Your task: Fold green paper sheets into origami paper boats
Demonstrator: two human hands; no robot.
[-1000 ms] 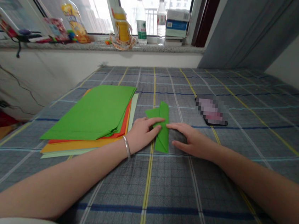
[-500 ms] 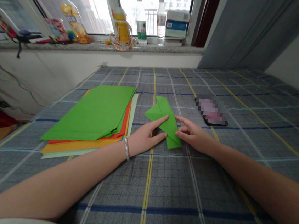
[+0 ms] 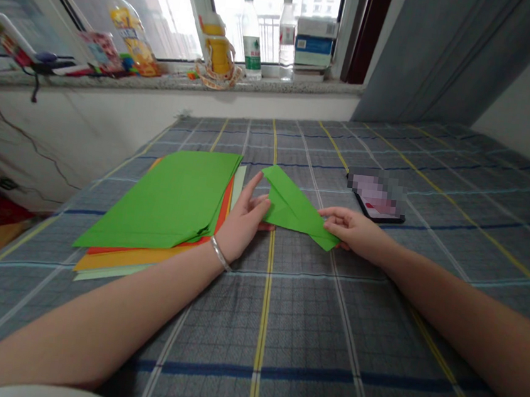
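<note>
- Across the bed-like surface, a grey checked cloth [image 3: 211, 351] lies beneath everything, looking the same as a second ago.
- On the left of the cloth, the paper stack [image 3: 164, 204] stays where it was, green on top with red, orange and pale sheets showing at its edges.
- Between the hands, to the right of the stack, is the folded green paper [image 3: 295, 205]. It stood nearly upright in the view a second ago, lying under the left fingers; now it has swung to a slant, its far end to the left and its near end to the right. Whether it is lifted clear of the cloth is hard to tell.
- At its left end, the left hand [image 3: 238, 224] has moved from pressing on top to holding the edge: the index finger is stretched up and apart from the thumb, which sits at the paper's edge with the lower fingers partly hidden.
- At its right end, the right hand [image 3: 353, 232] now pinches the corner between thumb and curled fingers. Both ends are thus in hand, so the work seems to have passed from flattening to turning the paper.
- Beyond the right hand, the phone [image 3: 379, 198] lies unmoved.
- Around the left wrist sits a silver bracelet [image 3: 220, 254].
</note>
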